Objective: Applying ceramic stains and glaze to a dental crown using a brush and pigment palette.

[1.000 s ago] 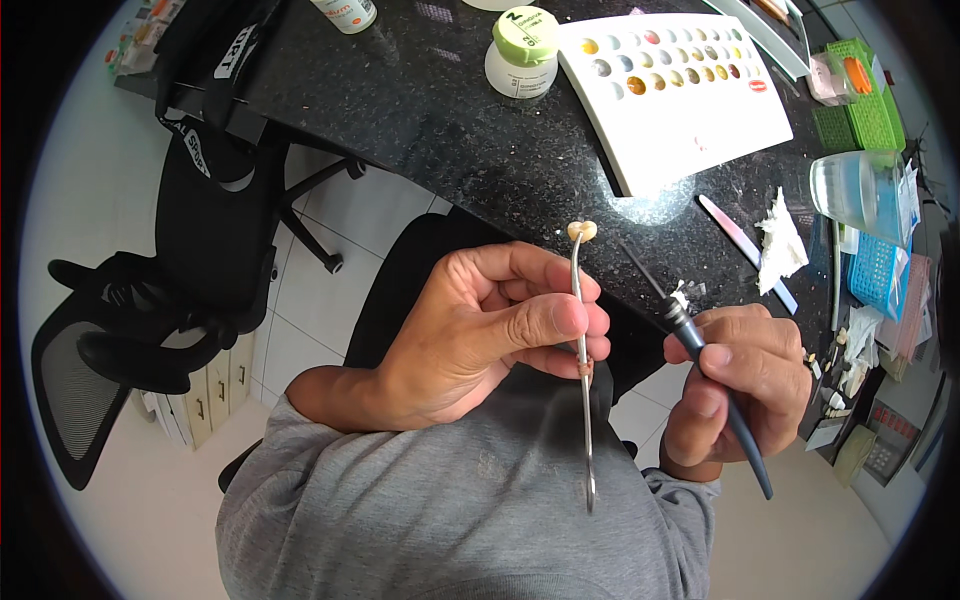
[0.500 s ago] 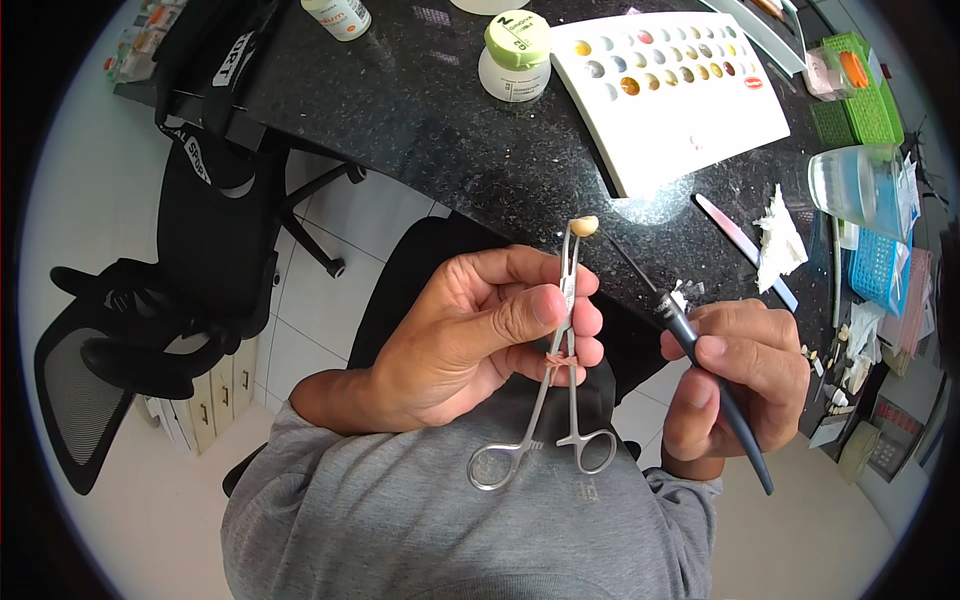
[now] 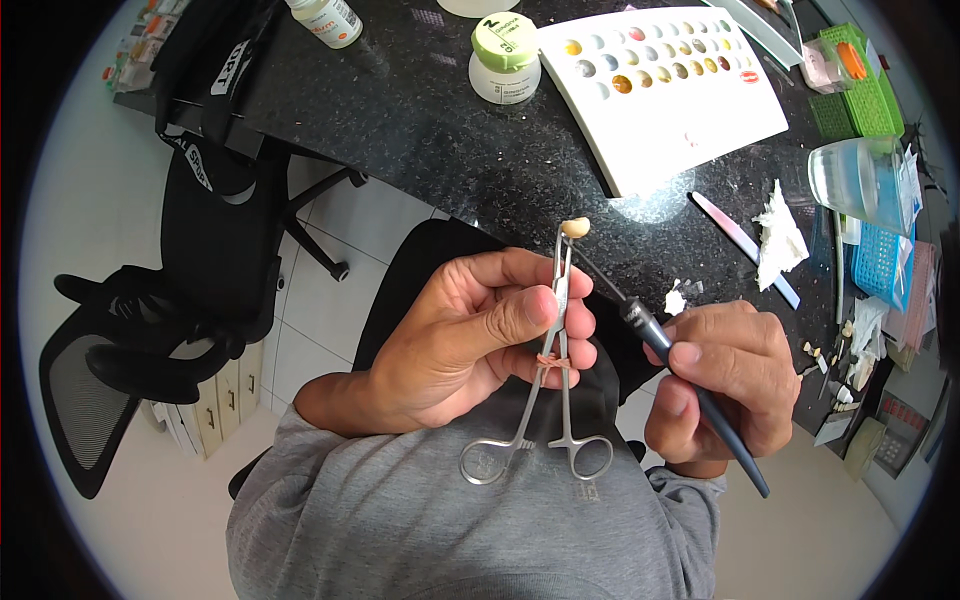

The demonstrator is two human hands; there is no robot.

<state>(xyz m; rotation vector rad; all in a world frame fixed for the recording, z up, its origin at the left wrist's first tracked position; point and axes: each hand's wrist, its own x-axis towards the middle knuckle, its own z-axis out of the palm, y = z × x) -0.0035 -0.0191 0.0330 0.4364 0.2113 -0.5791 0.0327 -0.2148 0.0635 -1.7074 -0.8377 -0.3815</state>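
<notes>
My left hand [image 3: 480, 335] is closed around a steel hemostat [image 3: 555, 345], thumb on top, its ring handles hanging toward my grey shirt. A reddish band is wrapped around the shanks. At the hemostat's tips sits a small cream-coloured dental crown [image 3: 575, 228]. My right hand [image 3: 735, 375] pinches a slim tool with a dark tapered handle [image 3: 715, 420], held like a pen. Its thin dark tip slants up to the left and ends just below the crown; whether it touches cannot be made out.
Beyond my hands, a white palette [image 3: 665, 100] with several coloured wells lies on the black speckled table [image 3: 400, 120]. A green-lidded jar [image 3: 505, 60] stands left of it. Rightward are a nail file [image 3: 740, 245], crumpled tissue [image 3: 780, 240], a clear cup [image 3: 860, 185] and baskets [image 3: 882, 265].
My right hand has moved left, bringing the tool's tip from the crown's right side to just under it. The hemostat and crown have shifted slightly left.
</notes>
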